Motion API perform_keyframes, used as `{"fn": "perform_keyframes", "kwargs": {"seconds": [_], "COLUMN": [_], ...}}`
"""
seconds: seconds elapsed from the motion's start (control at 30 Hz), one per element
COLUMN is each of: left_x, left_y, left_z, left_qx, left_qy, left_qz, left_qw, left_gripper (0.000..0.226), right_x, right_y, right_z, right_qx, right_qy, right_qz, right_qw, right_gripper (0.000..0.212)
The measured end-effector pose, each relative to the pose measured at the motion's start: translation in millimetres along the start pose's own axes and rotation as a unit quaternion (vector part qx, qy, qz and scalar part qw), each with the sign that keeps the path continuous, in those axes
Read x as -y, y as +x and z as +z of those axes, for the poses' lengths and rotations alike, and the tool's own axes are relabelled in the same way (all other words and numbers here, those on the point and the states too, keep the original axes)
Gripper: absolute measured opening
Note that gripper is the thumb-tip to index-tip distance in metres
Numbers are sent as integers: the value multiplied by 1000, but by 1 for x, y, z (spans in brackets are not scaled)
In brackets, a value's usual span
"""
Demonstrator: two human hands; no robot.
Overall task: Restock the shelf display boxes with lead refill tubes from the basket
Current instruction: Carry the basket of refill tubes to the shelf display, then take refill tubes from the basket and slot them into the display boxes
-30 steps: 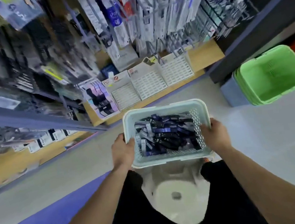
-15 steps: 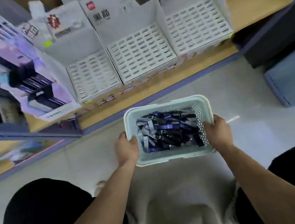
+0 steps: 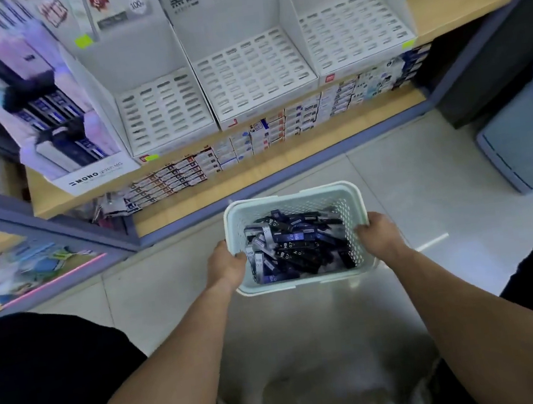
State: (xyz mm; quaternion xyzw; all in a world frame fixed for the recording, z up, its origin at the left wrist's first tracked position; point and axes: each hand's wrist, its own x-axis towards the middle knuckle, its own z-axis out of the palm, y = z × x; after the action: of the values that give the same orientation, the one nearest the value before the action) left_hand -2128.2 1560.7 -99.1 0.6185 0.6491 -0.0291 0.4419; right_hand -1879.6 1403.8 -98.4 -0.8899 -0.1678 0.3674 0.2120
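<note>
A pale green perforated basket (image 3: 291, 198) is low over the tiled floor, full of several dark blue and black lead refill tubes (image 3: 292, 244). My left hand (image 3: 224, 267) grips its left rim and my right hand (image 3: 378, 235) grips its right rim. Three white display boxes with slotted trays stand side by side on the wooden shelf beyond: a left display box (image 3: 163, 113), a middle display box (image 3: 253, 76) and a right display box (image 3: 352, 33). Their slots look empty.
A Mono display box (image 3: 58, 126) holding dark pens stands left of the white boxes. Rows of small packets (image 3: 251, 143) line the shelf's front. A grey-blue bin (image 3: 525, 136) stands on the floor at right. My dark-clad knees flank the view.
The view has dropped and closed in on the shelf as I crouched. The basket has come down towards the floor, both hands still on its rims.
</note>
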Motion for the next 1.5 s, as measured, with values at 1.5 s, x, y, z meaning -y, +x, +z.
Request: {"fn": "perform_keyframes", "kwargs": {"seconds": [1.5], "left_x": [-23], "left_y": [69], "left_z": [86], "left_qx": [81], "left_qy": [299], "left_qz": [302], "left_qw": [902], "left_gripper": [76], "right_x": [12], "right_y": [63], "right_z": [67], "right_qx": [146], "right_qy": [-115], "right_qz": [-191], "right_qw": [964], "right_gripper": [61]}}
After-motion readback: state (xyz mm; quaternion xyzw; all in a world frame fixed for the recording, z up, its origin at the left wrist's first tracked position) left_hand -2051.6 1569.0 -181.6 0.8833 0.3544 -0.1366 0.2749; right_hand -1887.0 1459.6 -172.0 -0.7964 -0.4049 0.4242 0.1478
